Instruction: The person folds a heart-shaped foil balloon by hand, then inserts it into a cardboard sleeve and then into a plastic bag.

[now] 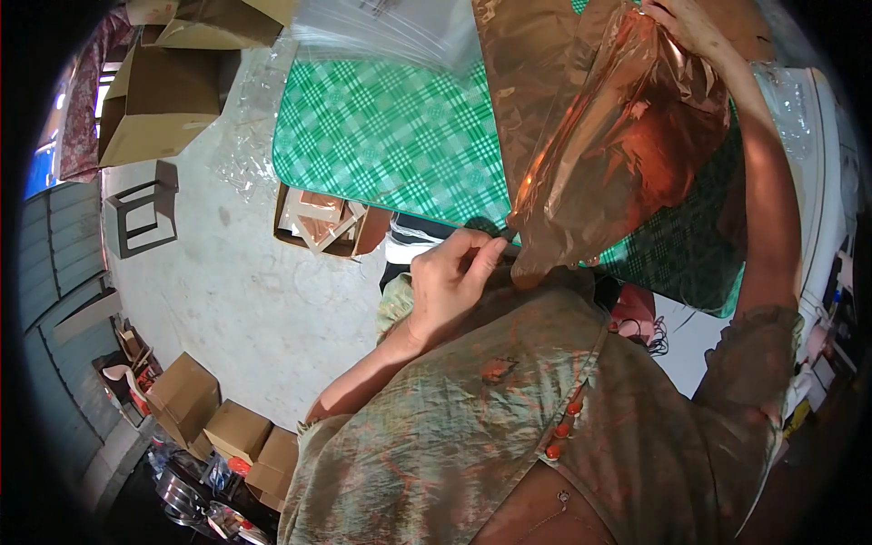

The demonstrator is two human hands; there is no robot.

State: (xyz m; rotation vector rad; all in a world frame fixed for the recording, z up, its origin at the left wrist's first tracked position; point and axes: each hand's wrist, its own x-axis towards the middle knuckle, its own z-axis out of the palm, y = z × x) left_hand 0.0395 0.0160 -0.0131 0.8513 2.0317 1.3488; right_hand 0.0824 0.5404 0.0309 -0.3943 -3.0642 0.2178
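Observation:
A shiny copper-coloured plastic film [627, 136], loosely crumpled, hangs over the table's near right side and partly over my lap. At the top of the frame, my right hand [686, 25] is closed on its far edge, with the arm reaching round its right side. My left hand [454, 277] is in front of my body at the table's near edge, thumb and forefinger pinched together beside the film's lower left corner. What sits in that pinch is too small and dark to make out. Flatter copper-brown sheets [513, 82] lie under the lifted film.
A green checked cloth [391, 136] covers the table, with clear plastic sleeves [391, 32] at its far side. Below the edge is an open carton [289, 238] of flat pieces. Cardboard boxes [182, 400] and a grey frame [113, 222] stand on the floor at left.

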